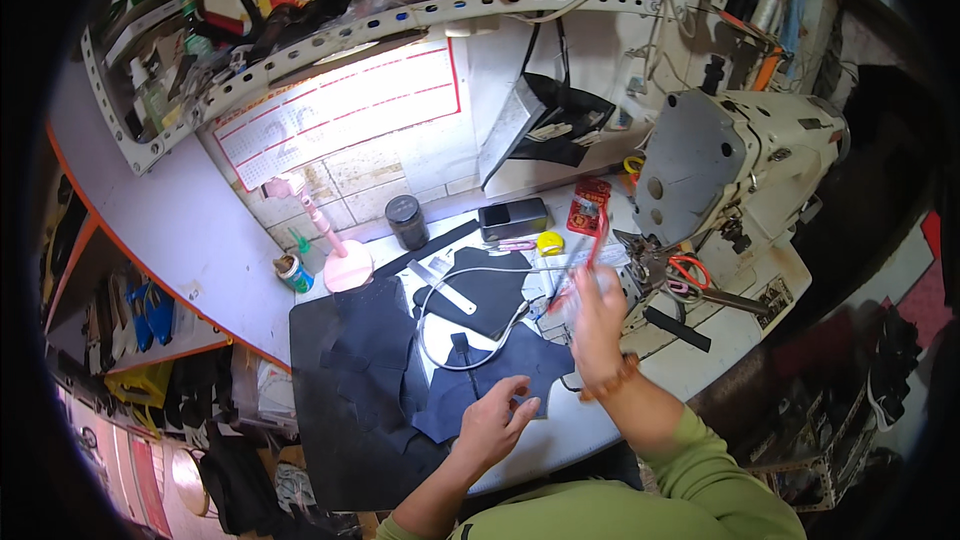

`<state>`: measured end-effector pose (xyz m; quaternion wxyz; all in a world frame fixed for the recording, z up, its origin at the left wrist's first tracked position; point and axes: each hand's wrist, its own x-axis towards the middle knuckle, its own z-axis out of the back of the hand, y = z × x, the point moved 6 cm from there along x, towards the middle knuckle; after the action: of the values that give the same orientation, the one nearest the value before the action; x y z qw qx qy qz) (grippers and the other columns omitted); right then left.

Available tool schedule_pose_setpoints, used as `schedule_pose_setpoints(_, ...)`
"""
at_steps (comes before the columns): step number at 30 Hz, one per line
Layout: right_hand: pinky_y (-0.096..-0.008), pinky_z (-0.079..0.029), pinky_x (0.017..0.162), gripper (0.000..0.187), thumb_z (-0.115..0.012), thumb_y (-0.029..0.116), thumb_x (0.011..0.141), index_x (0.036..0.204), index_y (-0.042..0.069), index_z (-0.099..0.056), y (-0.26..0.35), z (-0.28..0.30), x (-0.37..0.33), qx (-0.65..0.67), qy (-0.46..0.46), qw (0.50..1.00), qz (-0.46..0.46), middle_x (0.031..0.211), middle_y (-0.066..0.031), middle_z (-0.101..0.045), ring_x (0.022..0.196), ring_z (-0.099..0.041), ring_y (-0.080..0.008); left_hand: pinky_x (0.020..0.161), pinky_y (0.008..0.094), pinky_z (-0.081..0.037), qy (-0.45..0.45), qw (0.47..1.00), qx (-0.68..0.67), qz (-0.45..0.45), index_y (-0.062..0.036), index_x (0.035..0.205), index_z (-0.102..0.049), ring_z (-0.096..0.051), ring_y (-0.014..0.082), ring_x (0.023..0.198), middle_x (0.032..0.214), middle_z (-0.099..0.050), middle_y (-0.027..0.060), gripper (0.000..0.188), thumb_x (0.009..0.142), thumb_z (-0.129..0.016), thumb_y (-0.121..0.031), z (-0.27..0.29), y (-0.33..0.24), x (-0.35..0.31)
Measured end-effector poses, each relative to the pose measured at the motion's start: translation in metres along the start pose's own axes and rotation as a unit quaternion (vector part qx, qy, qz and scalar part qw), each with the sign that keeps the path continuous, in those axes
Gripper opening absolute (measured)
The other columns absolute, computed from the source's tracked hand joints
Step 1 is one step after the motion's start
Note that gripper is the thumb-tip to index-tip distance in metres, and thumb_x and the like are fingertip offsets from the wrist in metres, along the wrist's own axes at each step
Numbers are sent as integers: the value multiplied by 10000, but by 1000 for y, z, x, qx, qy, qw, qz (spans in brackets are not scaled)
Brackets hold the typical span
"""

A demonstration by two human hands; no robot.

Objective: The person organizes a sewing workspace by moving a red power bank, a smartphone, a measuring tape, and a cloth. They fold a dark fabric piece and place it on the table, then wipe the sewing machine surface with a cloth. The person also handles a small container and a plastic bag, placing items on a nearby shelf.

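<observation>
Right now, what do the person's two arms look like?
The right forearm has a bracelet of round brown beads at the wrist; its yellow-green cloth sleeve sits partway up. The left forearm shows no bracelet; a matching sleeve end just peeks in.

A green top (560,514) and brown beaded bracelet (614,378) are worn.

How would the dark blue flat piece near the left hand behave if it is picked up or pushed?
The dark blue piece would probably droop when lifted, because it looks thin and lies flat. It seems light for its width, showing little thickness. If pushed, it should slide or crumple rather than roll, having no round side.
</observation>
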<state>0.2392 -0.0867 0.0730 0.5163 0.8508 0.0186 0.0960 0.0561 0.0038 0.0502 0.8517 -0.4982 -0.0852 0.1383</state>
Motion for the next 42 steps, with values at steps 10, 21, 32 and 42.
schedule_pose_setpoints(10,-391,-493,584,226,-615,199,920,926,-26,-595,2,-87,156,-218,-82,966,110,718,-113,-645,597,-618,-225,659,306,-515,21,999,-35,31,-40,1163,-621,-678,217,849,1086,-667,109,338,905,-667,-253,13,41,-51)
schedule_pose_setpoints(21,-516,-516,840,251,-567,188,877,1065,23,-595,-66,-106,231,-469,-58,878,77,1061,-241,-657,986,-629,-433,815,368,-502,-157,988,12,7,-17,1065,-644,-647,322,923,990,-663,168,191,928,-573,-129,63,50,-92)
schedule_pose_setpoints(32,-514,-511,837,307,-672,174,856,1136,112,-564,-104,-117,252,-405,-99,900,129,1146,-184,-576,980,-614,-443,736,313,-533,-174,985,3,-1,-1,1124,-616,-657,217,824,1007,-638,135,203,945,-553,-72,62,72,-76)
schedule_pose_setpoints(42,-277,-494,775,80,-604,94,894,952,41,-621,-91,-82,-37,147,293,922,-208,922,-49,-650,854,-608,-137,1045,432,-383,-256,939,139,-184,47,1317,-514,-502,404,1212,1311,-530,252,401,946,-556,-99,54,3,-62)
